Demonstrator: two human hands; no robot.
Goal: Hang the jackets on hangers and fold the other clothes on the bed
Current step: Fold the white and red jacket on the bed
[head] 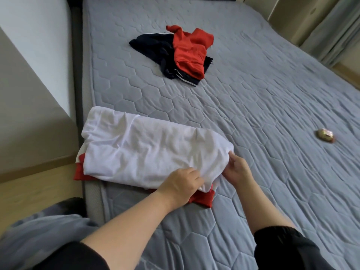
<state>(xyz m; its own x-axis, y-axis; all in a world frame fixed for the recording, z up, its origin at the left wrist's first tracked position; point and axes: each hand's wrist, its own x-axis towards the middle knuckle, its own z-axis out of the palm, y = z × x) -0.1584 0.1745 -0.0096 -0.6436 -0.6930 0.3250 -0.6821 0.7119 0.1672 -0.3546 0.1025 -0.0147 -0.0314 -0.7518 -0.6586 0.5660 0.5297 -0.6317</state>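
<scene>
From the head view, a white garment lies partly folded into a long, wrinkled band at the near left edge of the bed, a grey mattress quilted in a hexagon pattern. Directly under the white garment is a red garment. Its edges stick out past the white garment's left end and along its near side, and one corner hangs slightly over the mattress edge. Both hands work at the white garment's right end. The left hand sits on the near edge of the white cloth with its fingers curled into the fabric, gathering a fold. The right hand is just beyond that end, with its fingertips pinching the corner of the cloth and lifting it slightly off the red layer. Both forearms are bare, with dark sleeves pushed up near the elbows. Well beyond the white garment, toward the far end of the bed, a crumpled pile of red and navy clothes lies unfolded, the red piece draped over the navy one with its white stripes. Far to the right of the white garment, a small gold-brown wrapped object rests alone on the mattress. Left of the white garment, past the bed frame, are the pale wooden floor and a white wall. Grey curtains hang beyond the bed's far right corner.
</scene>
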